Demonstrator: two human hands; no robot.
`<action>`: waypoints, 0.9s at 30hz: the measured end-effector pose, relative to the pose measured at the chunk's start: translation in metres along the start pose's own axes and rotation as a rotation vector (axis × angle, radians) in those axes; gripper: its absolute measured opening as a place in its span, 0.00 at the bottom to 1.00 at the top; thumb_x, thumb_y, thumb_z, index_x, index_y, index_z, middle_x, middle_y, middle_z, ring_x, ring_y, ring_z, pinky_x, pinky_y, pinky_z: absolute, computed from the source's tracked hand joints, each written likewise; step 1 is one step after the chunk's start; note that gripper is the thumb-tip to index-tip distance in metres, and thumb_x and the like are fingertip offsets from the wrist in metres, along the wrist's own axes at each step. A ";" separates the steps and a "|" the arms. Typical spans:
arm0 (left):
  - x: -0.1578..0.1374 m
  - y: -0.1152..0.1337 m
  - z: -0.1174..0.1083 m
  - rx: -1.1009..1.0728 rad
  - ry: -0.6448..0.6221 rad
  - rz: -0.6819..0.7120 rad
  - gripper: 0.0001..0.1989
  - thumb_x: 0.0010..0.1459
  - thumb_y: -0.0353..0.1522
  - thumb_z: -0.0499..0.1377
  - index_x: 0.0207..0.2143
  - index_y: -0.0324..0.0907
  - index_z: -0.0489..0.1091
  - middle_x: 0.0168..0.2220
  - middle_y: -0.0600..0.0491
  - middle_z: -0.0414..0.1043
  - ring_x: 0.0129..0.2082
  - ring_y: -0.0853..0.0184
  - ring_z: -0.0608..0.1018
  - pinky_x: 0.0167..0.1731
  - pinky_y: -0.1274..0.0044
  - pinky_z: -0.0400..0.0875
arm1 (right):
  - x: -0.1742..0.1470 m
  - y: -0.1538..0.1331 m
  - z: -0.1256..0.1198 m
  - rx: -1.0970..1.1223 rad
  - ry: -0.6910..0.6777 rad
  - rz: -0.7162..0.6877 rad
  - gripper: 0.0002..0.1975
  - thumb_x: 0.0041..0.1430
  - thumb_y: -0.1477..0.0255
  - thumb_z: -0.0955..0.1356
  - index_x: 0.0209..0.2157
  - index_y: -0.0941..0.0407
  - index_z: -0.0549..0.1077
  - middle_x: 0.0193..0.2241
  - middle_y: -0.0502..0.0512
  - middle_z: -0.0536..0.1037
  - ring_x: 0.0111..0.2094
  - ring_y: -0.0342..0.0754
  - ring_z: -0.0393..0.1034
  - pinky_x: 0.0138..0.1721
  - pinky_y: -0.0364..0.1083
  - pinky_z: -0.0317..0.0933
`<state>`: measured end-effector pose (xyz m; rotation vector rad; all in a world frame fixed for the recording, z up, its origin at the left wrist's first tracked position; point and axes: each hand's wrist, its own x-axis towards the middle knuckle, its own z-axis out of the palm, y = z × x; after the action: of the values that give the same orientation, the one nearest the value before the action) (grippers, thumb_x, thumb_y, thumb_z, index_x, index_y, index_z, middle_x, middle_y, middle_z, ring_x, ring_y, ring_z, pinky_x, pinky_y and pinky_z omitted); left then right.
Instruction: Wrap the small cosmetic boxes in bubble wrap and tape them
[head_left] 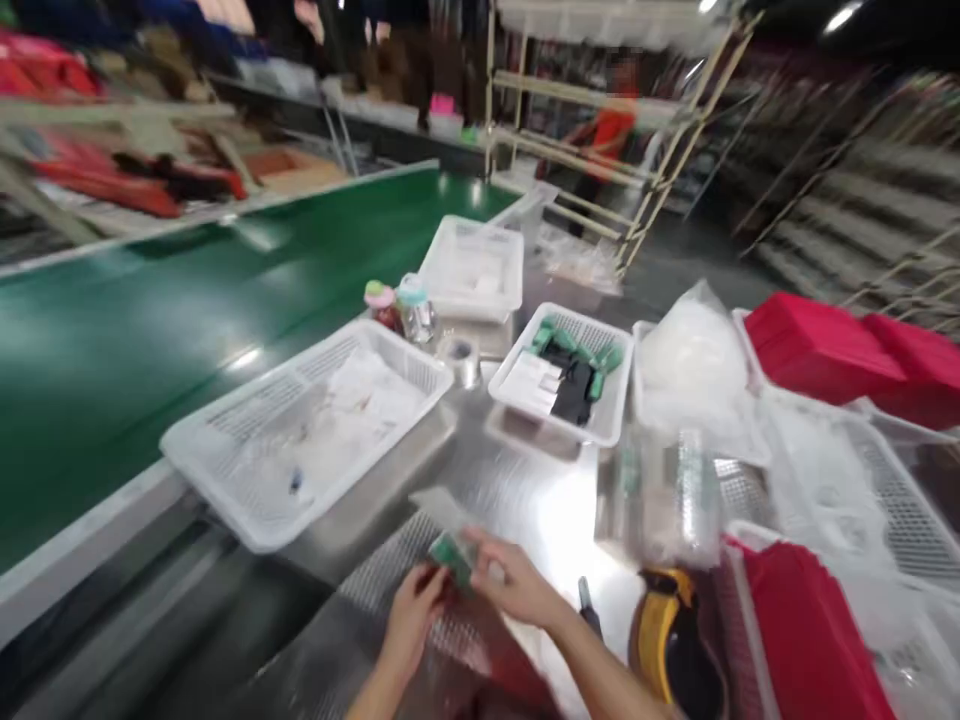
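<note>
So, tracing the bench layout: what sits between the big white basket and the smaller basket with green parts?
In the head view, a tape roll on the steel bench lies between the big basket and the smaller basket.

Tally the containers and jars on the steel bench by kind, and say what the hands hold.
White mesh baskets: 3, one large, one upturned at the back, one with green and black parts
Small capped jars: 2
Tape roll: 1
Total: 6
The left hand and right hand both grip a small green part in a clear bag.
</note>
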<state>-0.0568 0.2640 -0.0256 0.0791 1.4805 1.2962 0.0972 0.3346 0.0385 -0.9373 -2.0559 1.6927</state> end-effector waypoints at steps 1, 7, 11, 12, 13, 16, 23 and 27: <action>-0.005 -0.008 -0.009 -0.031 -0.006 -0.036 0.33 0.29 0.51 0.77 0.30 0.39 0.71 0.27 0.54 0.74 0.28 0.65 0.78 0.31 0.72 0.75 | -0.001 0.002 0.002 0.031 0.019 0.009 0.10 0.63 0.67 0.67 0.29 0.54 0.68 0.61 0.63 0.72 0.67 0.57 0.60 0.64 0.57 0.58; 0.006 -0.022 -0.018 -0.069 0.042 -0.012 0.30 0.31 0.50 0.75 0.29 0.41 0.69 0.27 0.55 0.73 0.27 0.66 0.77 0.32 0.72 0.73 | 0.004 0.007 0.010 -0.057 -0.038 -0.002 0.09 0.67 0.66 0.64 0.32 0.53 0.67 0.66 0.63 0.65 0.69 0.55 0.57 0.66 0.60 0.57; 0.009 -0.033 -0.021 -0.064 0.070 0.043 0.25 0.35 0.45 0.73 0.31 0.41 0.70 0.29 0.55 0.73 0.30 0.66 0.75 0.36 0.73 0.71 | -0.001 0.018 0.033 -0.313 -0.080 -0.106 0.09 0.70 0.71 0.60 0.41 0.55 0.71 0.68 0.63 0.63 0.71 0.53 0.52 0.70 0.60 0.53; 0.009 -0.036 -0.022 -0.059 0.075 0.054 0.23 0.36 0.44 0.72 0.31 0.41 0.70 0.30 0.55 0.74 0.31 0.66 0.75 0.37 0.73 0.70 | -0.002 0.024 0.040 -0.382 -0.083 -0.141 0.10 0.70 0.72 0.60 0.45 0.56 0.71 0.68 0.64 0.62 0.71 0.53 0.49 0.70 0.61 0.51; 0.010 -0.038 -0.022 -0.053 0.079 0.062 0.23 0.36 0.43 0.72 0.30 0.41 0.70 0.30 0.55 0.74 0.31 0.66 0.75 0.37 0.74 0.70 | -0.003 0.032 0.046 -0.448 -0.082 -0.175 0.12 0.70 0.73 0.59 0.48 0.58 0.71 0.68 0.65 0.61 0.72 0.53 0.47 0.71 0.63 0.50; 0.011 -0.041 -0.022 -0.044 0.086 0.075 0.21 0.37 0.43 0.71 0.30 0.41 0.71 0.29 0.55 0.74 0.32 0.66 0.73 0.37 0.74 0.68 | -0.004 0.057 0.063 -0.639 -0.061 -0.255 0.16 0.69 0.78 0.59 0.53 0.62 0.70 0.68 0.70 0.59 0.73 0.56 0.41 0.70 0.66 0.50; 0.007 -0.035 -0.027 -0.095 0.022 0.058 0.26 0.34 0.48 0.73 0.31 0.39 0.75 0.33 0.50 0.78 0.36 0.62 0.75 0.41 0.72 0.69 | -0.006 0.084 0.078 -0.971 -0.015 -0.356 0.12 0.67 0.81 0.61 0.46 0.62 0.74 0.70 0.68 0.54 0.73 0.58 0.37 0.70 0.65 0.54; 0.000 -0.034 -0.032 -0.125 0.008 0.042 0.32 0.40 0.60 0.67 0.31 0.41 0.73 0.33 0.49 0.76 0.34 0.62 0.76 0.35 0.72 0.70 | -0.006 0.086 0.082 -1.027 -0.004 -0.347 0.10 0.66 0.79 0.64 0.44 0.62 0.75 0.70 0.68 0.55 0.73 0.59 0.41 0.70 0.64 0.54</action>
<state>-0.0616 0.2297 -0.0570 0.0232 1.4074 1.4219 0.0756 0.2767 -0.0630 -0.7167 -2.8841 0.3908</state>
